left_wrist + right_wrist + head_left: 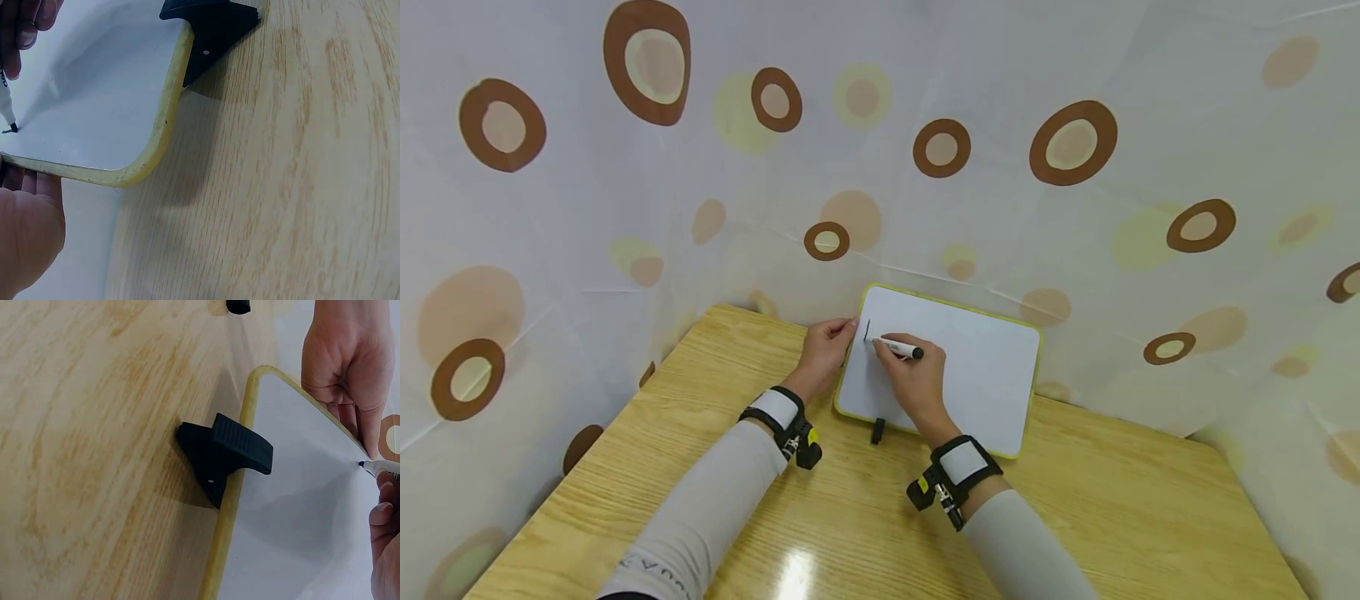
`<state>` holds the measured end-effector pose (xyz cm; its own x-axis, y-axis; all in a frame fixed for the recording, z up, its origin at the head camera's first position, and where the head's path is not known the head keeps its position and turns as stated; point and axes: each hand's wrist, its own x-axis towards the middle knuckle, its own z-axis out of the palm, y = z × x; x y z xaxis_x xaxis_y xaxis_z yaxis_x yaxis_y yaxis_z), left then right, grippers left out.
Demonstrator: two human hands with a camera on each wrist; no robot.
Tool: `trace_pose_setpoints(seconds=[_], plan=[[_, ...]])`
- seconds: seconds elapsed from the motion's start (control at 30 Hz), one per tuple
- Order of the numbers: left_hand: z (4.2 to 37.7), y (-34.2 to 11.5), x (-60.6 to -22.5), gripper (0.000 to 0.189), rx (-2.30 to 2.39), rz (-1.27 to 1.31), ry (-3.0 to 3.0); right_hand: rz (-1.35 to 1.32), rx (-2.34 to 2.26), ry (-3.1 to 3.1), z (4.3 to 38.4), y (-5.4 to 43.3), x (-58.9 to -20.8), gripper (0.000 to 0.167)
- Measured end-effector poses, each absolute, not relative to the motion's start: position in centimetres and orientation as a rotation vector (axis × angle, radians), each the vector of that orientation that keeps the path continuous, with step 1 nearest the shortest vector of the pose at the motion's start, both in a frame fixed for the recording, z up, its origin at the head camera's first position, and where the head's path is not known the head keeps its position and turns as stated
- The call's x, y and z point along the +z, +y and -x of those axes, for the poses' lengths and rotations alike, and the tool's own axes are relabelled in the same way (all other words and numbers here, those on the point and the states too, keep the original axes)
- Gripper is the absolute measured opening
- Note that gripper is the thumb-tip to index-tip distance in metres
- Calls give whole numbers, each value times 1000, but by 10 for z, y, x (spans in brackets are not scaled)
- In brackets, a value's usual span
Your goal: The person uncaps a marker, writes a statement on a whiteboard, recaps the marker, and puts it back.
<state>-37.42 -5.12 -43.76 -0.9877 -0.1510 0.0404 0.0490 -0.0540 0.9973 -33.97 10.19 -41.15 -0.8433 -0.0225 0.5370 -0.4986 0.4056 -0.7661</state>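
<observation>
A whiteboard (985,358) with a yellow rim leans tilted on the table, held up by a black clip (240,447) at its lower edge. My left hand (824,357) grips the board's left edge, the thumb along the rim and the other fingers partly hidden behind it. In my right hand (922,379) a white marker (895,345) with a black end is pinched between thumb and fingers. Its dark tip touches the board near the upper left, at the foot of a short, thin black line (868,329). The left wrist view also shows the marker tip (14,127) against the surface.
The wooden table (1120,492) extends to both sides and in front of the board. Behind it hangs a pale cloth (985,67) printed with brown and yellow rings. A black wrist strap with a small camera (807,450) sits on the left wrist, another (922,490) on the right.
</observation>
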Motion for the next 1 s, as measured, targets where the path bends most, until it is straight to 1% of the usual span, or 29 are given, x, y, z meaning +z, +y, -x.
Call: trace_pose_setpoints(seconds=[0.27, 0.5, 0.77, 1.0], plan=[[373, -52, -436, 34, -2183, -128, -2075, -437, 1438, -2247, 332, 100, -414, 5], [371, -52, -434, 34, -2195, -125, -2076, -421, 1429, -2260, 328, 100, -414, 6], [376, -54, -434, 32, -2182, -112, -2058, -463, 1474, -2145, 334, 99, -406, 8], [373, -54, -434, 34, -2221, -129, -2072, -436, 1457, -2133, 337, 97, -407, 10]])
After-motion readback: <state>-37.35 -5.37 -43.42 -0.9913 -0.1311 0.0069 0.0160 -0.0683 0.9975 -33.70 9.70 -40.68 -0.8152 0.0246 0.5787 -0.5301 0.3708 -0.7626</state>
